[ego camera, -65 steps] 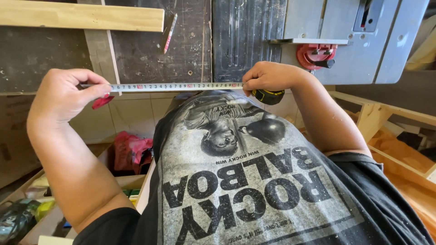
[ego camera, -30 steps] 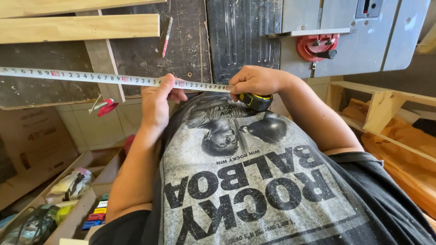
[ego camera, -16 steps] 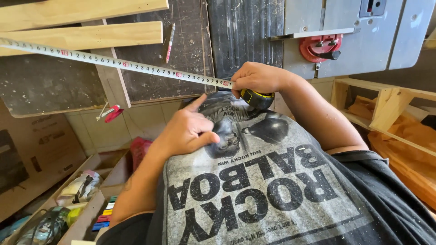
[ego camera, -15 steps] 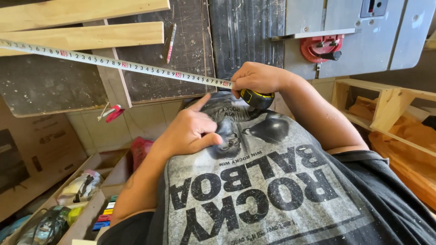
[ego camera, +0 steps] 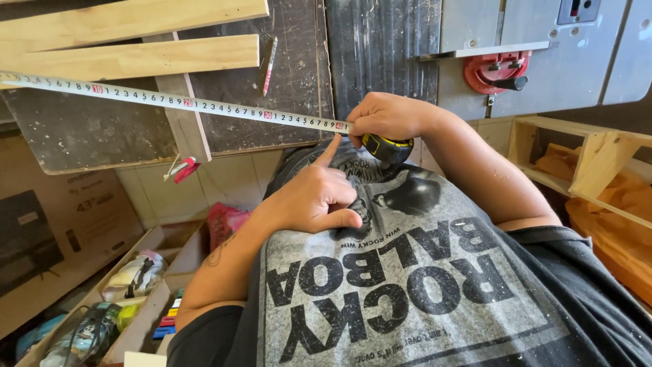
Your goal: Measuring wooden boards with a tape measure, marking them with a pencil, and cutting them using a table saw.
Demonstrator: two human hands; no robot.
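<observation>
Head view, looking down past a grey printed T-shirt (ego camera: 421, 285) to the workbench (ego camera: 95, 132), a dark scuffed top that fills most of the scene. Everything else sits in relation to that bench. Along its far edge lie two pale wooden boards (ego camera: 136, 58), one beside the other. To the right of it stands a grey table saw (ego camera: 570, 68) with a red knobbed clamp (ego camera: 496, 71) on its face. Below the bench's near edge is a cardboard box (ego camera: 47, 231), and next to that a wooden tray (ego camera: 146, 272) of odds and ends. A red and white pencil (ego camera: 269, 64) rests on the bench top near the boards, and a small red clip (ego camera: 183, 168) hangs at the bench's front edge.

The tape measure (ego camera: 387, 146), yellow and black in its case, is held just off the bench's near right corner. Its blade (ego camera: 176, 102) is already drawn out a long way, running left across the bench and out of frame, so the free end cannot be seen. The right hand (ego camera: 387, 119) is wrapped tight around the case. The left hand (ego camera: 316, 197) grips nothing: fingers curled, forefinger raised to the blade's markings right beside the case. By the look of it, the stretching out is done and the reading is under way; no mark on wood shows yet.
</observation>
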